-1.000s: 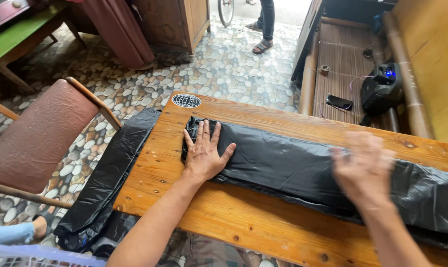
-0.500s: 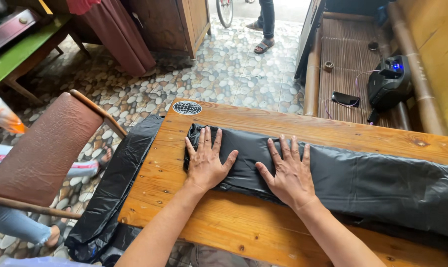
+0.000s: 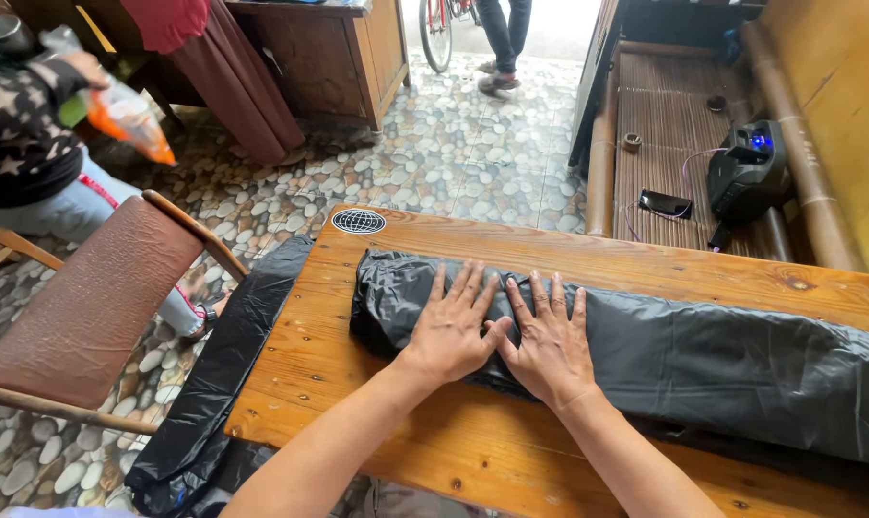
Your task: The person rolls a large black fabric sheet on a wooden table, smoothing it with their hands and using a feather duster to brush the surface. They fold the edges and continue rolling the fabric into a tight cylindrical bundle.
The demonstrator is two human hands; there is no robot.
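A long roll of black plastic sheet (image 3: 722, 355) lies across a wooden table (image 3: 588, 264). Both my hands press flat on its left part, side by side with thumbs touching. My left hand (image 3: 454, 326) has its fingers spread and points away from me. My right hand (image 3: 550, 341) lies just to the right of it, fingers spread too. More black plastic (image 3: 233, 355) hangs off the table's left edge down to the floor.
A brown padded chair (image 3: 89, 317) stands left of the table. A person in a star-patterned top (image 3: 22, 125) holds an orange bag at the far left. A bamboo bench (image 3: 674, 125) carries a black device and a phone. Another person's legs and a bicycle wheel show at the back.
My right hand has slid left along the roll until it sits against my left hand. A person with an orange bag has come into view at the left.
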